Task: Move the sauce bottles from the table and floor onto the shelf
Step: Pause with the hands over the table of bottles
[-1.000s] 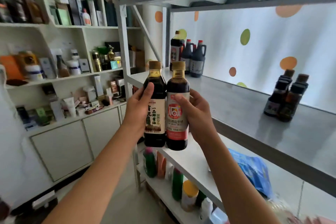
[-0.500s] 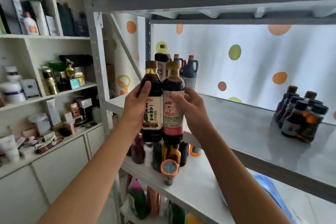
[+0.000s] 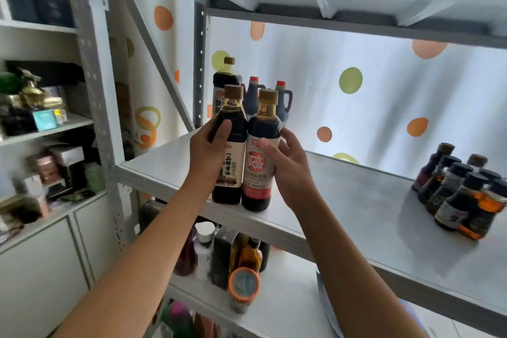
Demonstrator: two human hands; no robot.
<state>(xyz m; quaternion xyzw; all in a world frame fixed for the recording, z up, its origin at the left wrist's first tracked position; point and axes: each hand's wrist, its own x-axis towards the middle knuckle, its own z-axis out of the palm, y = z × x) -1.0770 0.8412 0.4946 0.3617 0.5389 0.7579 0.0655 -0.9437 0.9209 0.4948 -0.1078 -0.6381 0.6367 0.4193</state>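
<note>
My left hand [image 3: 208, 149] grips a dark sauce bottle with a cream label [image 3: 231, 162] and a gold cap. My right hand [image 3: 288, 164] grips a second dark bottle with a red and white label [image 3: 259, 173]. Both bottles stand upright side by side at the front edge of the grey metal shelf [image 3: 356, 214]; whether their bases touch the shelf I cannot tell. Behind them, at the shelf's back left corner, stand three larger sauce bottles [image 3: 255, 96]. A cluster of several small dark bottles [image 3: 463, 192] sits at the shelf's right.
The shelf above [image 3: 329, 3] hangs low over the bottles. A grey upright post [image 3: 93, 85] stands to the left. The lower shelf holds an orange-lidded jar [image 3: 244, 285] and other bottles [image 3: 219, 252]. White cabinets with cosmetics [image 3: 41, 118] fill the left.
Both hands have carried the two bottles up and forward to the front edge of the middle shelf. The view has moved closer to the shelf.
</note>
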